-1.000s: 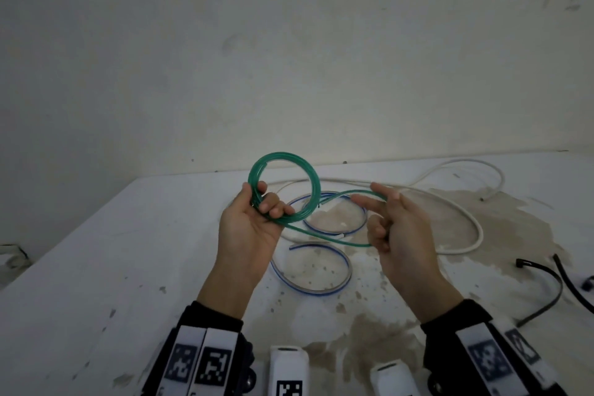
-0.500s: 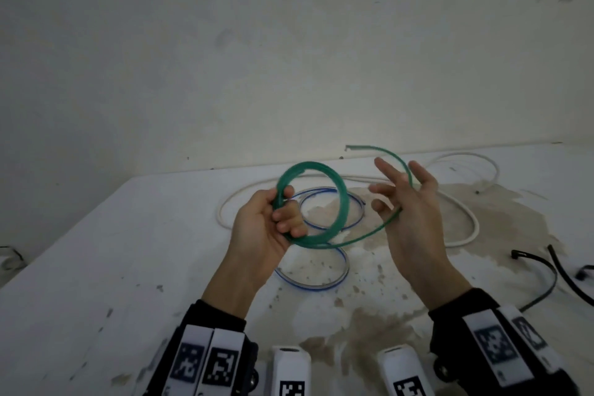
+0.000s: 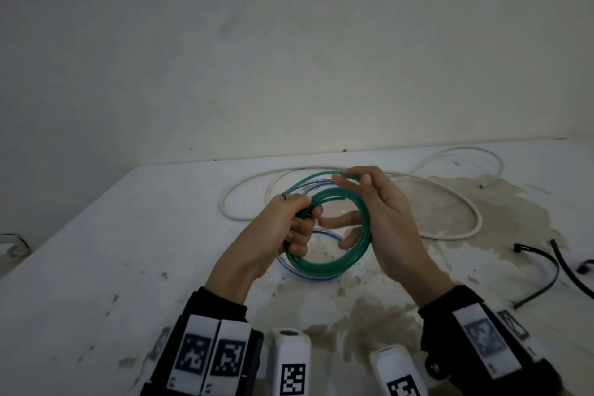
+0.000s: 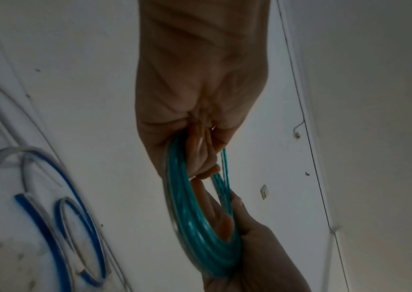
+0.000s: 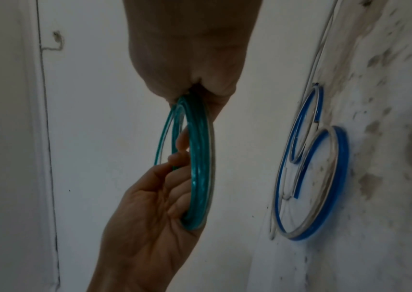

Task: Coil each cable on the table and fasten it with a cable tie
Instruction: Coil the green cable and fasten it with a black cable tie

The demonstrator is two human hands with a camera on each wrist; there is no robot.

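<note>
green cable point(image 3: 324, 262), blue cable point(image 5: 334, 177), white cable point(image 3: 450, 235), stained white table point(image 3: 96, 267)

Bare left hand point(image 3: 283, 228) and right hand point(image 3: 392, 222), black sleeves point(image 3: 221, 302) at both wrists. White blocks point(image 3: 209, 354) printed with black square codes strapped over each cuff.
</note>
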